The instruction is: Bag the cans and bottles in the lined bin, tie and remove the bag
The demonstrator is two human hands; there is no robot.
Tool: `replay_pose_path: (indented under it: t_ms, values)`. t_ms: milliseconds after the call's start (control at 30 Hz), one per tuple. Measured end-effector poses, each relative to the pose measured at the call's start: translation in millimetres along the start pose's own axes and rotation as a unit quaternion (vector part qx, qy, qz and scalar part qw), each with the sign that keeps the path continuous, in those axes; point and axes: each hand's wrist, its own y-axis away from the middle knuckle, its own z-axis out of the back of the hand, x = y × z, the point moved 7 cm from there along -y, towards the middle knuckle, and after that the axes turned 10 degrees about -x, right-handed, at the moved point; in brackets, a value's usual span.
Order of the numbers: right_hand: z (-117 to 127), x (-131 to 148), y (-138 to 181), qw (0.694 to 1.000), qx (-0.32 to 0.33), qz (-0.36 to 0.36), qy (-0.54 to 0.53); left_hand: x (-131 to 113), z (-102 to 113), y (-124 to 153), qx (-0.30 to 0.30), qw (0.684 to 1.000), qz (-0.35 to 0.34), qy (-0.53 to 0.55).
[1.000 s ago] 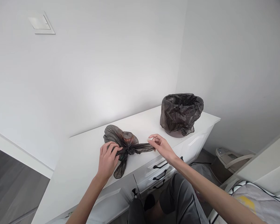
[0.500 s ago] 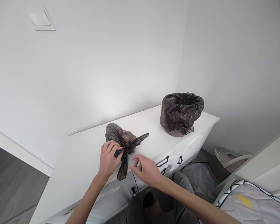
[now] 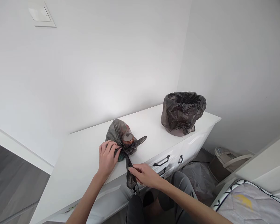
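A small dark garbage bag (image 3: 121, 136), knotted and part full, lies on the white dresser top (image 3: 84, 152). My left hand (image 3: 107, 158) rests against its left side at the knot, fingers curled on the plastic. My right hand (image 3: 143, 175) pinches the bag's lower tail (image 3: 130, 177), which hangs over the front edge of the dresser. The bag's other tail (image 3: 141, 140) sticks out to the right, free.
A small bin lined with a black bag (image 3: 182, 112) stands at the right end of the dresser. Drawers with black handles (image 3: 163, 162) are below. A white appliance (image 3: 226, 155) sits on the floor at right; bedding (image 3: 252, 202) is at lower right.
My right hand let go of the right tail, swung down and left, and took hold of the lower tail. The bag has shifted upright a little. My left hand stayed at the knot.
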Motion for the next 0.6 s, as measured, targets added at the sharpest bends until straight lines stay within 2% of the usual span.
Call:
replay_pose_path:
  t_ms: [100, 233, 333, 433, 600]
  values:
    - [7, -5, 9, 1.0, 0.013, 0.0, -0.011, 1, -3, 8, 0.006, 1.0, -0.003, 0.005]
    - [12, -4, 17, 0.999, 0.026, 0.017, 0.029, 1, -5, 16, 0.014, 0.999, 0.009, 0.032]
    - [20, 2, 17, 0.994, -0.041, 0.043, 0.089, -2, -4, 21, 0.016, 0.998, 0.012, 0.058]
    - [28, 3, 15, 0.984, -0.12, 0.04, 0.127, -4, -1, 25, 0.011, 0.998, 0.006, 0.069]
    - [34, -1, 10, 0.973, -0.18, 0.057, 0.137, -3, 9, 26, 0.005, 0.998, -0.036, 0.055]
